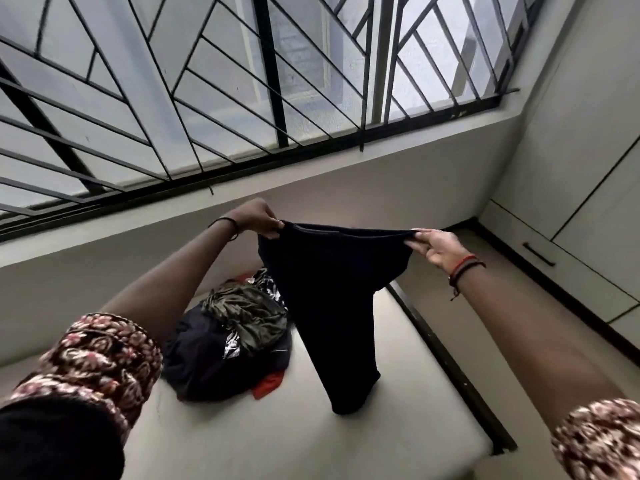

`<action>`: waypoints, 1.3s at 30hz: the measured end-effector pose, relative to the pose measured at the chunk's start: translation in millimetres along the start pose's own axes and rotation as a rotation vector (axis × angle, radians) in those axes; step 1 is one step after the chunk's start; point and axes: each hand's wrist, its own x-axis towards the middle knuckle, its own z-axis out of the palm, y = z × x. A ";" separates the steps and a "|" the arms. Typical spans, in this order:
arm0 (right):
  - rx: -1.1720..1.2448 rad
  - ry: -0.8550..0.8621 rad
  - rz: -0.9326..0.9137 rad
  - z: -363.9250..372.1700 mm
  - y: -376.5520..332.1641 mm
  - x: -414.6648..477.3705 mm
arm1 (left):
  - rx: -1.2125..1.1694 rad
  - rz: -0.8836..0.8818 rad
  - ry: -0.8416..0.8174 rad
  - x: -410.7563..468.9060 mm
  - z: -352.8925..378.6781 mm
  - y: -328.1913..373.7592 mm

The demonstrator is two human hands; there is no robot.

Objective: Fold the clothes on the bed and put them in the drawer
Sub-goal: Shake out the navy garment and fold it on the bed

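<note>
A person standing at a bed [277, 441] holds a dark garment [332, 292] up by its top edge, stretched between both hands above the pale mattress. The left hand [254, 218] pinches the left corner of that edge with curled fingers and thumb. The right hand [438, 245] grips the right corner the same way, palm turned toward the camera. The cloth sags slightly between the two grips and narrows as it hangs, and its lower end reaches down to the mattress surface; whether it touches cannot be told.

Just left of the hanging garment, an unfolded pile of clothes [228, 341] lies on the bed. It has a crumpled olive-green piece [249, 313] on top, dark fabric with a white print beneath, and scraps of red [268, 384] showing at the near and far edges.

The person wears floral-patterned sleeves [100, 355] pushed up the forearms, a thin dark band [227, 223] on the left wrist, and red and dark threads [464, 266] on the right wrist.

A wide window with a black metal grille [242, 98] runs along the wall behind the bed. To the right, beyond the bed's dark edge, stand pale cupboard fronts [588, 209], and the lowest has a dark bar handle [538, 254]
</note>
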 end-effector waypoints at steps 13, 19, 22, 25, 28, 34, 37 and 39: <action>0.137 -0.018 -0.268 -13.7 -71.3 38.8 | -0.310 0.169 0.488 20.5 5.9 55.9; 0.040 -0.032 -0.283 -61.1 3.3 12.3 | -0.331 0.181 0.447 -9.1 74.6 13.6; -0.111 -0.027 -0.179 -96.1 72.0 -0.8 | -0.297 0.169 0.439 -27.2 131.8 -28.0; -0.319 -0.018 -0.047 -131.3 150.9 -6.8 | -0.247 0.198 0.352 -53.0 199.6 -74.7; -0.629 -0.062 0.029 -157.6 233.7 -11.5 | -0.216 0.165 0.269 -86.3 274.9 -126.4; -1.116 -0.153 -0.014 -204.3 374.8 -38.4 | -0.258 -0.088 0.097 -163.4 426.5 -226.7; -1.275 -0.283 -0.041 -231.6 431.2 -53.2 | -0.261 -0.198 0.022 -199.8 483.6 -258.5; -1.454 -0.400 -0.163 -252.8 469.9 -60.9 | -0.294 -0.271 -0.013 -221.2 513.9 -277.2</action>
